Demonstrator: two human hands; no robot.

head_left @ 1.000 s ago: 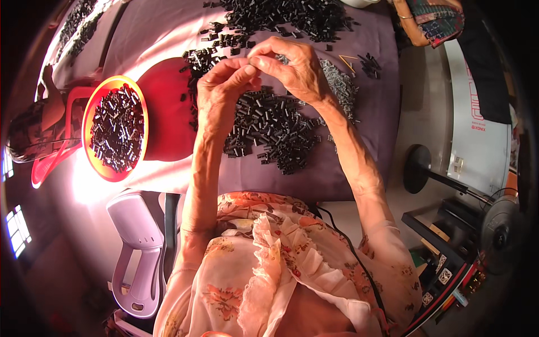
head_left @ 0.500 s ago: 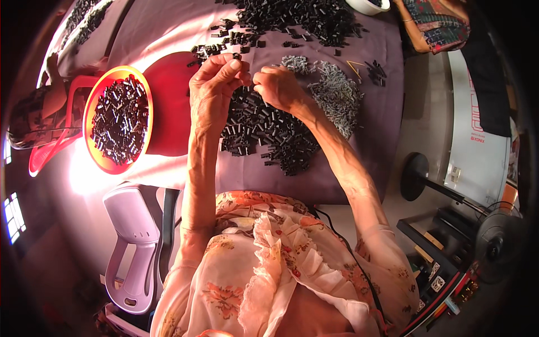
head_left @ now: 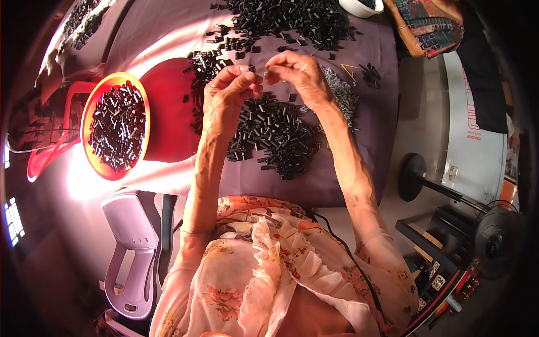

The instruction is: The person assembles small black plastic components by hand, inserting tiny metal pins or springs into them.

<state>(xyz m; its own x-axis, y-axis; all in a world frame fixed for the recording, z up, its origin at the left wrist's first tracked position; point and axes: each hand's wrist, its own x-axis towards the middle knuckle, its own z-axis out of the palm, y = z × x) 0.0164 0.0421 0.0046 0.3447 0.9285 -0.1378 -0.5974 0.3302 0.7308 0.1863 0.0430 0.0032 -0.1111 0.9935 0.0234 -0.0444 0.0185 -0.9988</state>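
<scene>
My left hand (head_left: 227, 92) is raised over the table, thumb and fingers pinched on a small black plastic part (head_left: 251, 68) whose end sticks up. Close to it, my right hand (head_left: 301, 78) has thumb and forefinger drawn together at the tips; whatever they pinch is too small to make out. Beneath the hands lies a heap of short black cylindrical pieces (head_left: 272, 135). A pile of small grey pieces (head_left: 342, 95) is partly covered by my right hand and wrist. More black parts (head_left: 205, 70) lie beside my left hand.
A large heap of black parts (head_left: 292, 25) covers the table's far side, near a white bowl (head_left: 362, 8). At left stands a yellow-rimmed basin (head_left: 147, 118) of black pieces, beside a red round surface (head_left: 168, 109). Another person's arm (head_left: 411, 36) is at far right.
My right hand has turned, and its fingers have uncurled from a tight fist into a looser pinch. The left hand, still holding the black part, appears slightly lower and further right.
</scene>
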